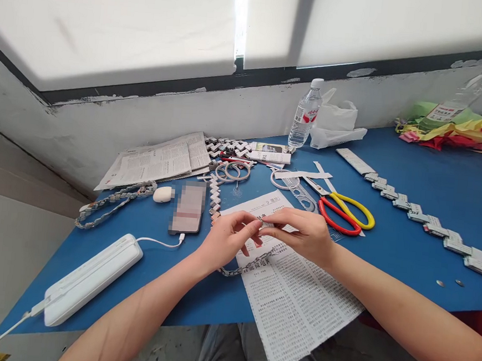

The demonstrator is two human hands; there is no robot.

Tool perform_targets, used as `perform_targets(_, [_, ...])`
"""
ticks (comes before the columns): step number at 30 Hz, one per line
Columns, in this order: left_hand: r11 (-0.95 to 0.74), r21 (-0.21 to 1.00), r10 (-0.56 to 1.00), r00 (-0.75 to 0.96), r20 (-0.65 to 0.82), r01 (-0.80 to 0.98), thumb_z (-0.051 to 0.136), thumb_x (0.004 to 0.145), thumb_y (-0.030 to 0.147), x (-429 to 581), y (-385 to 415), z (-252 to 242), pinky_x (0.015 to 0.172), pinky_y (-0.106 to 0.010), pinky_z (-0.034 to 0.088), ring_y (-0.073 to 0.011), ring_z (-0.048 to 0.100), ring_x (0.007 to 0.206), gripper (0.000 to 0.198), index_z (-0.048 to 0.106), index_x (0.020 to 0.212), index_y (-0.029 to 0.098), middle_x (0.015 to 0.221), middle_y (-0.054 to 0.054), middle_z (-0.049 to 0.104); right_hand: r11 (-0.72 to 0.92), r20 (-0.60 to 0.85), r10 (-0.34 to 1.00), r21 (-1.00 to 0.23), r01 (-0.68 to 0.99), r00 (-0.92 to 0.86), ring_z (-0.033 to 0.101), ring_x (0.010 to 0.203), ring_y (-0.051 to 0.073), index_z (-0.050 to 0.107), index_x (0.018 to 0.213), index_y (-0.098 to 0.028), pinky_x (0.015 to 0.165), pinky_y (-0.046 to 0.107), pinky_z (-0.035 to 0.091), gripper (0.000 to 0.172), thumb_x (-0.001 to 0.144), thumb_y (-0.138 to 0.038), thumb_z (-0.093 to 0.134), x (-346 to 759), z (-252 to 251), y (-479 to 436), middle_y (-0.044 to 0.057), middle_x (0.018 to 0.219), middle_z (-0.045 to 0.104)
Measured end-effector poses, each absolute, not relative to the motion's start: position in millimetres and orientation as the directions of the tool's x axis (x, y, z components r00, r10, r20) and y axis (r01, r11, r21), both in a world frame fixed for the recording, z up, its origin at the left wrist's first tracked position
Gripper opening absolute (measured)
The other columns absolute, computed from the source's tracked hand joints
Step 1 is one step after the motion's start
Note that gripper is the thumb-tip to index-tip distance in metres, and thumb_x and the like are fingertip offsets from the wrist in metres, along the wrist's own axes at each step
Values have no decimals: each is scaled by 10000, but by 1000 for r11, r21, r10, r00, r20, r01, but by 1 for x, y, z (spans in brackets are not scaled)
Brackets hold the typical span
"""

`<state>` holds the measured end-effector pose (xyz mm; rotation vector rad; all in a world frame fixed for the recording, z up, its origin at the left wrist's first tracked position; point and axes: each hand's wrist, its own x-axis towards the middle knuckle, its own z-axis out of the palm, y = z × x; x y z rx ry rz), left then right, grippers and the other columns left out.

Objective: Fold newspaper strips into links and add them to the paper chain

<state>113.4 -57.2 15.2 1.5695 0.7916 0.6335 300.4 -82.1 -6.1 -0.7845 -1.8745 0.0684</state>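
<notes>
Over a printed newspaper sheet [298, 296], my left hand [233, 236] and my right hand [303, 235] meet at the fingertips. Both are closed in pinches around something small, mostly hidden by the fingers; it may be part of a folded-paper chain. A thin woven paper chain [234, 272] curves below the hands across the newspaper. Another zigzag paper strip [215, 195] runs up behind my left hand. Scissors with red and yellow handles [349, 214] lie just beyond my right hand.
Left: phone [187, 208], white earbud case [163, 194], power strip [93, 280], braided loop [114, 201], stacked newspapers [159, 160]. Behind: rings [238, 172], water bottle [305, 116], plastic bag [337, 127]. Right: long folded-paper chain [425, 220], coloured paper [470, 134], another bottle [451, 108].
</notes>
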Motion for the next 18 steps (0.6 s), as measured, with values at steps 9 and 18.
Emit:
perform_targets(9, [1, 993, 809, 584, -71, 119, 587, 858, 399, 114, -56, 16, 429, -182, 475, -160, 674, 640, 279, 630, 808, 127, 679, -54, 674, 801, 837, 454, -233, 551, -306, 651, 572, 131, 669, 916, -169, 543, 229, 553, 66, 859, -199, 652, 297, -5, -82, 33, 680, 714])
perform_targets(18, [-291, 937, 858, 487, 165, 195, 552, 889, 328, 110, -58, 12, 471, -186, 500, -118, 625, 588, 205, 629, 811, 155, 663, -21, 658, 772, 784, 579, -439, 461, -223, 690, 636, 144, 697, 954, -190, 598, 248, 591, 116, 842, -186, 668, 299, -3, -83, 47, 788, 742])
